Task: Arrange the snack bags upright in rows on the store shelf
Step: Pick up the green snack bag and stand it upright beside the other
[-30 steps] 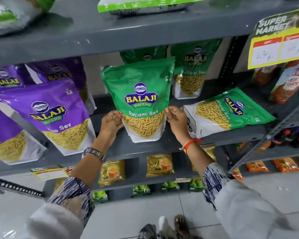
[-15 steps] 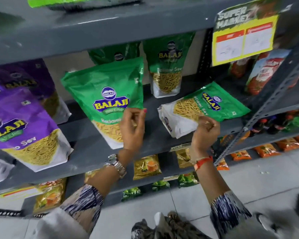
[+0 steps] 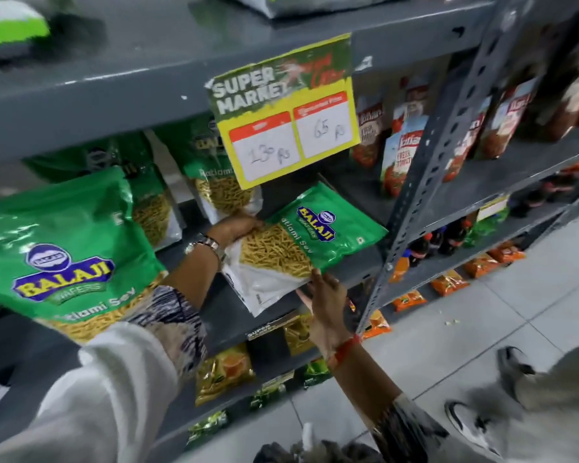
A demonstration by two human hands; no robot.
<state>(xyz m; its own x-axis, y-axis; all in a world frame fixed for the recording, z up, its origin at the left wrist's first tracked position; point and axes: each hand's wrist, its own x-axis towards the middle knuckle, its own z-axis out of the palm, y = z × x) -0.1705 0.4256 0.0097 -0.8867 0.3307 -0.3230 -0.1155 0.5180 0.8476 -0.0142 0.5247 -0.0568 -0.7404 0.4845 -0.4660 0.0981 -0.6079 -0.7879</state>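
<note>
A green Balaji sev bag (image 3: 310, 243) is seen lying flat and skewed on the grey store shelf (image 3: 355, 259), its white bottom end jutting over the front edge and its green top pointing back and to the right. It is held from both sides. The left hand (image 3: 239, 227) is laid on the bag's far upper edge, fingers curled over it — a closed grip on the bag, though the fingertips are hidden behind the pack. The right hand (image 3: 326, 297) is placed at the near lower edge, fingers spread and pressed against the white corner; whether the grip is fully closed there cannot be told, since only touching contact is shown.

Further left on the same shelf, a second green bag (image 3: 67, 255) is stood upright at the front, large in view and slightly tilted. Behind it and behind the left wrist, two more green bags (image 3: 221, 192) are stood upright against the back. A yellow and green price card (image 3: 284, 111) is hung from the shelf above, just over the held bag. To the right, beyond the slotted upright post (image 3: 428, 162), red tomato pouches (image 3: 398, 158) are lined up — blurred in places.
</note>
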